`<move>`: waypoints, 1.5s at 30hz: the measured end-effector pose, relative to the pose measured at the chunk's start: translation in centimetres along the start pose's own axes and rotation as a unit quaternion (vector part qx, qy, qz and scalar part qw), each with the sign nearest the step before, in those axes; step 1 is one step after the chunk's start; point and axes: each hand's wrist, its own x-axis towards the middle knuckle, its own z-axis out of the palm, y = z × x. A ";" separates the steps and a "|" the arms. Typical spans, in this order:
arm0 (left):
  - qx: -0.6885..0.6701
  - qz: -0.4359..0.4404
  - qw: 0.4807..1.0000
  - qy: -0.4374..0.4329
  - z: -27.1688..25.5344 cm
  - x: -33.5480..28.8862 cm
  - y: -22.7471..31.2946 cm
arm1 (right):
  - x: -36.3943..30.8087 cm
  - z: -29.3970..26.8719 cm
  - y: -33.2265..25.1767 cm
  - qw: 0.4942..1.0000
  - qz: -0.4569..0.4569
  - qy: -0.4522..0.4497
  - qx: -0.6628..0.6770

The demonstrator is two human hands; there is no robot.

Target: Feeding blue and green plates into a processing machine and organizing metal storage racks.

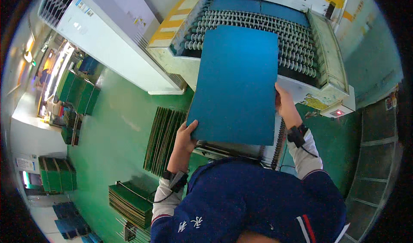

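A large flat blue panel [236, 86] is held out in front of me. My left hand [186, 136] grips its lower left edge, thumb on top. On the right edge, about halfway up, my right hand [284, 102] holds it, with most of the fingers hidden behind or under the panel. The panel's far end overlaps the rows of grey roller wheels [297, 49] of a conveyor machine; whether it rests on them I cannot tell. Beneath its near end, part of a rack with a toothed strip [278, 144] shows.
Upright green panels [163, 139] stand in a row left of the rack. Another green stack [131, 202] sits lower left. A tall white cabinet unit [116, 40] borders the machine's left. A small control box with a red light [340, 112] is at the machine's right corner.
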 end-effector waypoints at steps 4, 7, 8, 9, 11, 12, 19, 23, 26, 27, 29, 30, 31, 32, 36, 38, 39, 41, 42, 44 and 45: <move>-0.010 0.011 1.000 0.013 1.5 0.1 0.3 | -4.6 0.1 1.4 0.997 0.035 -0.059 -0.023; -0.042 0.004 0.999 0.006 1.7 0.8 0.8 | -4.5 -0.6 2.4 0.998 0.012 -0.055 0.005; -0.044 0.002 0.999 0.007 1.9 0.9 0.7 | -4.4 -0.9 2.6 0.999 0.001 -0.047 0.021; -0.045 0.001 0.999 0.009 1.9 1.1 0.5 | -4.9 -0.3 2.1 0.999 0.000 -0.033 0.034; -0.054 -0.004 0.998 -0.022 0.3 1.8 0.1 | -6.5 1.8 0.1 0.998 -0.002 -0.013 0.059; -0.060 -0.008 0.997 -0.056 -2.2 3.0 -0.6 | -6.3 1.8 -0.1 0.997 -0.011 -0.020 0.071; 0.030 0.000 1.000 0.000 3.2 1.6 1.6 | -4.4 -1.3 -0.6 0.995 -0.056 0.027 0.075; 0.179 0.005 0.983 0.031 4.7 1.6 0.8 | -4.3 -1.2 -0.3 0.991 -0.090 0.037 0.097; 0.154 -0.039 0.987 -0.012 5.7 1.5 0.6 | -3.6 -1.5 -0.3 0.990 -0.089 0.070 0.085; 0.127 -0.056 0.990 -0.034 6.0 1.4 0.6 | -3.7 -1.2 -0.7 0.990 -0.077 0.065 0.101; 0.079 -0.065 0.993 -0.054 5.1 2.1 0.4 | -4.1 -0.8 -1.9 0.988 -0.055 0.054 0.133; 0.061 -0.054 0.995 -0.050 5.2 2.3 0.8 | -4.0 -1.0 -2.4 0.989 -0.053 0.057 0.127; 0.043 -0.044 0.997 -0.045 5.3 2.4 1.2 | -3.8 -1.6 -2.9 0.990 -0.052 0.059 0.121; 0.025 -0.034 0.998 -0.041 5.5 2.5 1.7 | -3.8 -2.2 -3.3 0.990 -0.051 0.062 0.115; 0.013 0.005 0.998 -0.069 4.4 3.2 3.7 | -3.8 -3.7 -5.0 0.987 -0.079 0.085 0.114; -0.007 0.020 0.998 -0.067 3.8 3.9 4.3 | -4.3 -4.5 -6.1 0.985 -0.082 0.083 0.129; -0.014 0.030 0.997 -0.064 3.7 4.3 4.4 | -6.0 -2.8 -7.5 0.981 -0.104 0.080 0.145; -0.028 0.042 0.997 -0.060 3.5 5.1 4.9 | -6.3 -5.0 -7.9 0.981 -0.101 0.068 0.148; -0.031 0.044 0.997 -0.053 3.5 5.6 5.0 | -6.6 -5.4 -8.3 0.982 -0.096 0.062 0.151; -0.018 0.040 0.998 -0.055 3.0 7.3 5.3 | -7.6 -5.6 -8.1 0.980 -0.129 0.092 0.122; -0.006 0.034 0.997 -0.062 2.4 8.5 5.5 | -8.4 -5.4 -8.0 0.978 -0.144 0.107 0.105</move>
